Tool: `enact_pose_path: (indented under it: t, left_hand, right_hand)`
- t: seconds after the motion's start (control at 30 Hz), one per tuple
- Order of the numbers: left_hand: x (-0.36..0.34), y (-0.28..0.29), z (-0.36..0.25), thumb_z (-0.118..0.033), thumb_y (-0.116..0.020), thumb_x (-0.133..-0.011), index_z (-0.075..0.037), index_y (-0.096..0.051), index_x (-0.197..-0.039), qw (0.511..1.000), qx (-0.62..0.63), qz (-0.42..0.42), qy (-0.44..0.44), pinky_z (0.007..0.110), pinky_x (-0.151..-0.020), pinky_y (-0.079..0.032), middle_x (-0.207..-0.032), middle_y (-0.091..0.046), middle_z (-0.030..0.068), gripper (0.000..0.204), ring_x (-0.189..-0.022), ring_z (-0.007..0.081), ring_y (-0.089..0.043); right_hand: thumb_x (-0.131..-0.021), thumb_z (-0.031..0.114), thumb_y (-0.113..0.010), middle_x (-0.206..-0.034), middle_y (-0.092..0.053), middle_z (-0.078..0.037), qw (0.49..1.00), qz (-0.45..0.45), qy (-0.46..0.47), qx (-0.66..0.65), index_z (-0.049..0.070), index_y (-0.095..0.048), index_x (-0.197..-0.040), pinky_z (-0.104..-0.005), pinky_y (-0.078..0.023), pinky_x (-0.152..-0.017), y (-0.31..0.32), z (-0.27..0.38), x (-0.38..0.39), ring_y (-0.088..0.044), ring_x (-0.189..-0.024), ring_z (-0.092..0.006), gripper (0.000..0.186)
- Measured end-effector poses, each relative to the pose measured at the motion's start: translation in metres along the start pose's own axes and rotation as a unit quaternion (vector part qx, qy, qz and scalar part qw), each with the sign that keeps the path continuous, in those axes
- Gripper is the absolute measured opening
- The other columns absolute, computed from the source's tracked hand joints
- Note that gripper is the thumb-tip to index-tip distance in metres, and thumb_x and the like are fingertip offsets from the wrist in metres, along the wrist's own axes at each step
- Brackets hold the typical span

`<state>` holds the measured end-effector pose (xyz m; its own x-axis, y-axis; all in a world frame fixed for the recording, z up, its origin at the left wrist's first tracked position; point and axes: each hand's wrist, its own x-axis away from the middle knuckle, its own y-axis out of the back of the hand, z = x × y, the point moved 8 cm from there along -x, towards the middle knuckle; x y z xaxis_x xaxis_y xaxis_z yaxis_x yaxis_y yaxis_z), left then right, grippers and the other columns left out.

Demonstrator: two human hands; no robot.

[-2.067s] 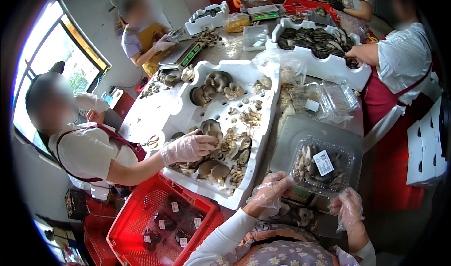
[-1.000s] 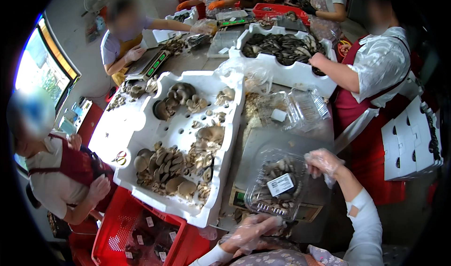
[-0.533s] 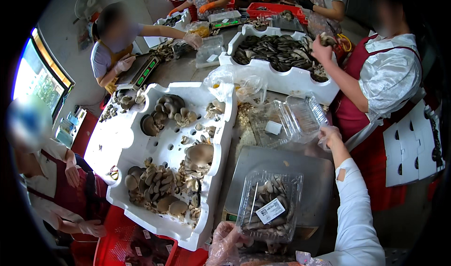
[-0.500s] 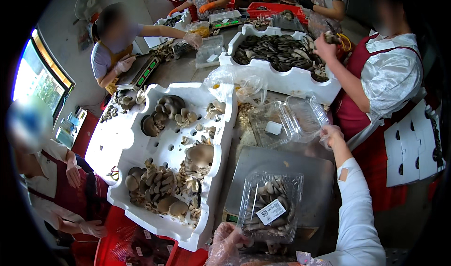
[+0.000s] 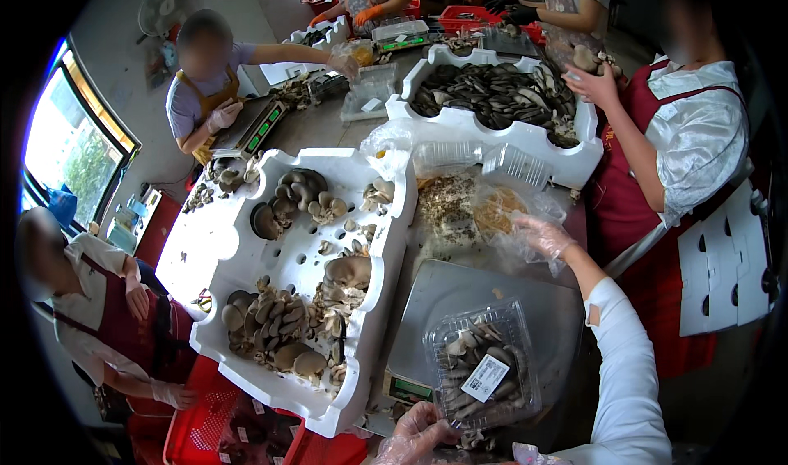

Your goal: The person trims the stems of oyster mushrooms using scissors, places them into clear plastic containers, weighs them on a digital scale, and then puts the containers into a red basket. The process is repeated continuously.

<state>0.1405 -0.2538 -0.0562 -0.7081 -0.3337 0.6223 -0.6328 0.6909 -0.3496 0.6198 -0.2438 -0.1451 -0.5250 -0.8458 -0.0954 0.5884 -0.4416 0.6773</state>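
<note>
My left hand [image 5: 420, 432], in a thin clear glove, pinches the near left corner of a closed clear plastic clamshell box [image 5: 472, 342]. The box holds grey oyster mushrooms and has a white label on its lid. It sits tilted over the near part of a grey scale platform [image 5: 501, 293]. Farther off, my gloved right hand [image 5: 542, 239] reaches with fingers stretched out to a clear plastic bag with a tangle of thin yellow-tan bands [image 5: 497, 210]. Two empty clear clamshell halves [image 5: 515, 167] lie behind it.
A white foam crate [image 5: 382, 301] with oyster mushroom clusters stands at left; another foam crate [image 5: 587, 157], full of mushrooms, is beyond. Brown crumbs [image 5: 443, 206] litter the table. Co-workers stand left, right and far side. A red basket [image 5: 185, 432] is at lower left.
My right hand has let go of the empty clamshell, which now lies farther back, and has come leftward to the bag. My left hand has shifted the filled box slightly right and tilted it.
</note>
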Motion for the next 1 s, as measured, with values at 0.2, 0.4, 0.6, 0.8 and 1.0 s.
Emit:
enact_pose_path:
  t: [0.2,0.4,0.6,0.8,1.0]
  left_hand:
    - [0.005,-0.009,0.006,-0.009,-0.066,-0.092,-0.004,-0.056,-0.114,1.0,0.0,0.024,-0.004,0.032,-0.084,-0.051,-0.099,-0.065,0.0065,0.024,-0.093,0.0177,-0.062]
    - [0.003,-0.005,0.007,-0.019,-0.069,-0.095,-0.008,-0.057,-0.119,1.0,0.0,0.026,0.002,0.029,-0.082,-0.052,-0.105,-0.068,0.0065,0.03,-0.095,0.0156,-0.065]
    - [-0.034,-0.003,0.041,-0.02,-0.06,-0.094,-0.005,-0.053,-0.097,0.993,-0.014,0.087,-0.076,0.029,-0.066,-0.048,-0.079,-0.058,0.003,0.017,-0.074,0.014,-0.058]
    - [0.019,0.025,-0.039,-0.03,-0.072,-0.095,0.001,-0.053,-0.131,0.949,-0.186,-0.111,-0.23,0.034,-0.08,-0.053,-0.098,-0.066,0.0119,0.051,-0.089,0.0199,-0.064]
    - [0.066,0.055,-0.127,-0.016,-0.073,-0.095,0.0,-0.054,-0.129,0.872,-0.232,-0.246,-0.354,0.028,-0.072,-0.054,-0.093,-0.065,0.0066,0.042,-0.084,0.011,-0.063]
  right_hand:
    - [-0.088,0.023,-0.069,-0.098,-0.074,-0.012,0.983,0.056,0.17,0.042,0.01,-0.074,-0.097,-0.042,-0.055,-0.076,-0.052,0.053,-0.046,-0.07,-0.087,-0.0299,0.017]
    - [-0.077,0.007,-0.06,-0.072,-0.064,-0.023,0.899,0.157,0.118,0.392,0.004,-0.064,-0.066,-0.0485,-0.047,-0.054,-0.144,0.028,-0.057,-0.061,-0.061,-0.0352,0.013]
    - [-0.078,0.01,-0.066,-0.067,-0.06,-0.011,0.989,0.108,0.002,-0.104,0.005,-0.056,-0.08,-0.0412,-0.047,-0.04,-0.1,-0.055,-0.06,-0.06,-0.048,-0.0277,0.012]
    - [-0.092,0.006,-0.059,-0.067,-0.059,-0.007,0.928,0.044,-0.102,-0.355,0.008,-0.048,-0.09,-0.0246,-0.041,-0.037,-0.024,0.064,-0.02,-0.053,-0.044,-0.0103,0.012]
    - [-0.095,0.003,-0.057,-0.069,-0.058,-0.007,0.955,0.1,-0.017,-0.28,0.007,-0.047,-0.094,-0.0219,-0.042,-0.04,0.013,0.232,0.044,-0.051,-0.045,-0.0084,0.011]
